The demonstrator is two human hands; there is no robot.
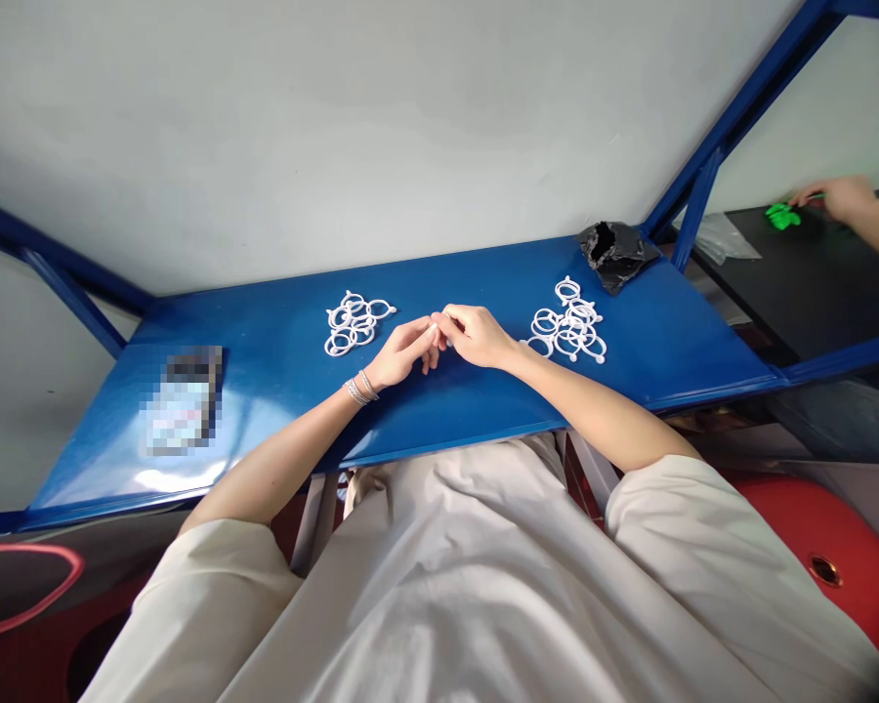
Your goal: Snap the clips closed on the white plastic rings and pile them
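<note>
My left hand [406, 351], with bracelets at the wrist, meets my right hand [475, 335] above the middle of the blue table. The fingertips of both are pinched together and touch. Between them a little white shows, a small white piece [449, 342] mostly hidden by the fingers. Left of my hands lies a loose pile of white plastic rings [352, 323] with small knobs. Beside my right forearm lies another pile of similar white rings [572, 320], partly behind the arm.
A crumpled black plastic bag [613, 256] stands open at the back right of the blue table [469, 410]. A blurred-out flat object [185, 400] lies on the left. Blue frame bars [695, 210] rise at both sides. At right, another person's hand [846, 198] works by green pieces [782, 216].
</note>
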